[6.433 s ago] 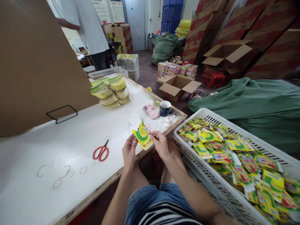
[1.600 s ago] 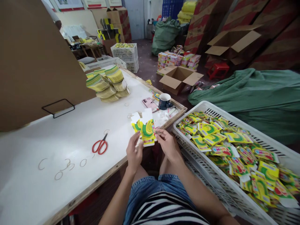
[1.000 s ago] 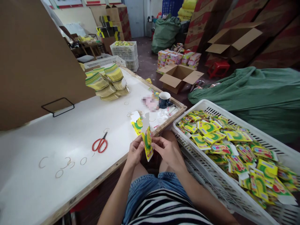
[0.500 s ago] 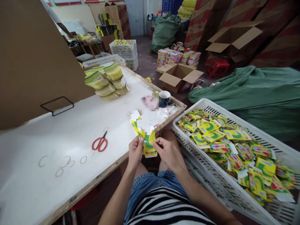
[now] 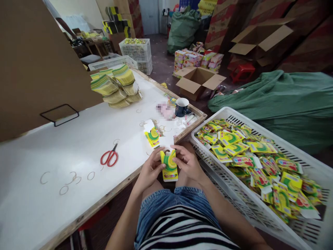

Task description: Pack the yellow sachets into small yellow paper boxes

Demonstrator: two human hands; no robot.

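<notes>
Above my lap, a small yellow and green crayon box (image 5: 169,166) is held between both hands, its white flaps up at the top end. My left hand (image 5: 151,166) grips its left side, thumb on the front. On the opposite side my right hand (image 5: 187,164) pinches the upper right edge. Just beyond, flat yellow cartons (image 5: 153,136) lie on the white table (image 5: 85,142) near its edge. Red-handled scissors (image 5: 109,158) rest to the left, among several loose rubber bands (image 5: 63,190).
A white plastic crate (image 5: 226,113) full of yellow boxes stands at my right. Bundled flat cartons (image 5: 117,86) are stacked at the back of the table. A dark mug (image 5: 181,107) sits by the table's corner. Beyond it is an open cardboard box (image 5: 192,81) on the floor.
The box in my hands has turned upright and spread from a flatter shape, its printed front now facing me. Both hands have shifted slightly, and the cartons on the table show more.
</notes>
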